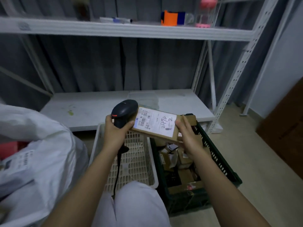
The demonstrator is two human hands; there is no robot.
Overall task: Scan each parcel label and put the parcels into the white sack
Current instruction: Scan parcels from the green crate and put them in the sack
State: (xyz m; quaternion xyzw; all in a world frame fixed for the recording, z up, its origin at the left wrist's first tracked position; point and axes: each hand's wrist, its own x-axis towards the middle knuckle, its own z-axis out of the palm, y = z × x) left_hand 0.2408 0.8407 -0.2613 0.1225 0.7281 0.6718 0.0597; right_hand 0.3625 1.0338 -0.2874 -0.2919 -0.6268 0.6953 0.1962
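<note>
left hand (pixel 114 133) grips scanner (pixel 124 112) | right hand (pixel 188 138) grips parcel (pixel 157 124) | crates (pixel 218 154) on tan floor (pixel 262 177) | white shelving (pixel 124 30), grey curtain (pixel 101 66) behind

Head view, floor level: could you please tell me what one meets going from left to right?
White sack → white crate → dark green crate holding parcels → brown carton at the right edge.

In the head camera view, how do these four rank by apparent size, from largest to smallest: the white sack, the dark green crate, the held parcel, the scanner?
1. white sack, though it is nearest the camera and cut off by the frame
2. dark green crate
3. held parcel
4. scanner
</note>
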